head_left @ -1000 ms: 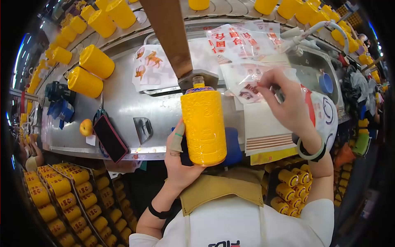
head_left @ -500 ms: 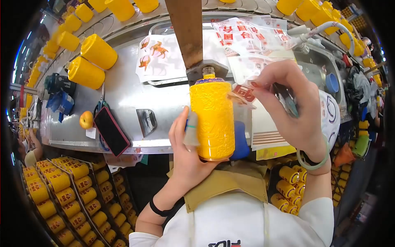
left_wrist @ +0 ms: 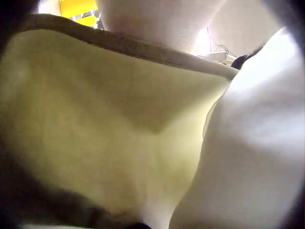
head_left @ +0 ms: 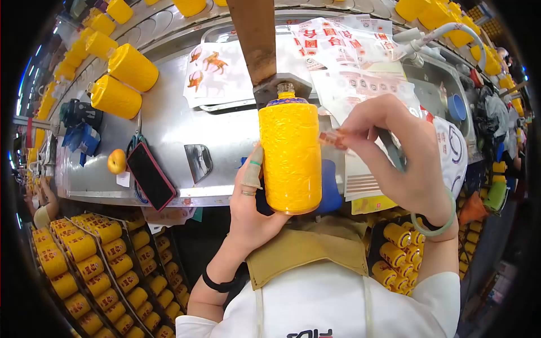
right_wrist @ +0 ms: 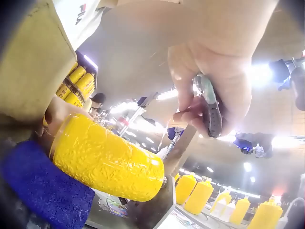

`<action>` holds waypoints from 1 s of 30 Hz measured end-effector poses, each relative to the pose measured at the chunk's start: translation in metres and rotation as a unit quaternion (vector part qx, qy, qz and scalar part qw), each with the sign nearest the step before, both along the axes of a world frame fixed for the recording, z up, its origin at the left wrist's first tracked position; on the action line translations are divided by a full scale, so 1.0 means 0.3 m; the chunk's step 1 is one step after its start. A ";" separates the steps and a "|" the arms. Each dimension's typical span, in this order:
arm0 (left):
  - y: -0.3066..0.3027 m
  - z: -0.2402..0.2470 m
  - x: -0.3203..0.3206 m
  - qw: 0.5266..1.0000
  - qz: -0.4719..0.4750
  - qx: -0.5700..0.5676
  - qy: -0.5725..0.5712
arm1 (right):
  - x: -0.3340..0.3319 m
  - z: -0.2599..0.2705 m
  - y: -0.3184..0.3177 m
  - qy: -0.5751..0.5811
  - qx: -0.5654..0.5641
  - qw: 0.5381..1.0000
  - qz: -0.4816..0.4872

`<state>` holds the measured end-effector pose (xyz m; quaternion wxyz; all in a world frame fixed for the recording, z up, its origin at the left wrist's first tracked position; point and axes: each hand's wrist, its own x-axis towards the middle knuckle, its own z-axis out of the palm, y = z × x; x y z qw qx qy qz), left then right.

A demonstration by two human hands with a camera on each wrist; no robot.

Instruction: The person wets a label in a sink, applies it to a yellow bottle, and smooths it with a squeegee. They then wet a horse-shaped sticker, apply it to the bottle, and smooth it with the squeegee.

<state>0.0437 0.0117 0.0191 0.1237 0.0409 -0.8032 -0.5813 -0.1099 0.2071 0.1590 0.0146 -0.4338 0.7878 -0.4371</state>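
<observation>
Your left wrist view fills with blurred cloth (left_wrist: 119, 133). Most of your left hand (head_left: 251, 208) is hidden behind the yellow bottle (head_left: 290, 155). The small label (head_left: 332, 138) pinched in your right hand (head_left: 403, 158) is too blurred to read.

- The tall yellow embossed bottle (head_left: 290, 158) at centre frame is glossy, and its wall is rough with raised relief that catches the light.
- The small red-printed film label (head_left: 332, 138) just right of it looks like thin, shiny plastic film.
- The grey stainless-steel bench (head_left: 169, 129) across the upper half is smooth metal with a dull brushed sheen.
- The brown wooden post (head_left: 253, 34) at top centre is matt and plain.
- The clear printed plastic sheets (head_left: 338, 45) at upper right are slick and reflective.
- The pale green bangle (head_left: 434, 225) at right is smooth and polished.
- The khaki cloth apron (head_left: 304, 250) at bottom centre is matt woven fabric.
- The blue pad (right_wrist: 43, 191) at lower left of the right-wrist view looks coarse and fuzzy.
</observation>
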 end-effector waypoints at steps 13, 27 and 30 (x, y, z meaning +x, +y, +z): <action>-0.071 0.115 -0.083 0.955 -0.090 0.269 -0.088 | -0.054 -0.089 -0.090 -0.219 0.045 0.974 0.043; -0.014 0.174 -0.179 0.927 -0.022 0.351 -0.126 | -0.084 -0.244 -0.147 -0.326 -0.055 0.937 -0.109; -0.023 0.167 -0.180 0.928 -0.037 0.350 -0.124 | -0.071 -0.267 -0.166 -0.325 -0.035 0.938 -0.114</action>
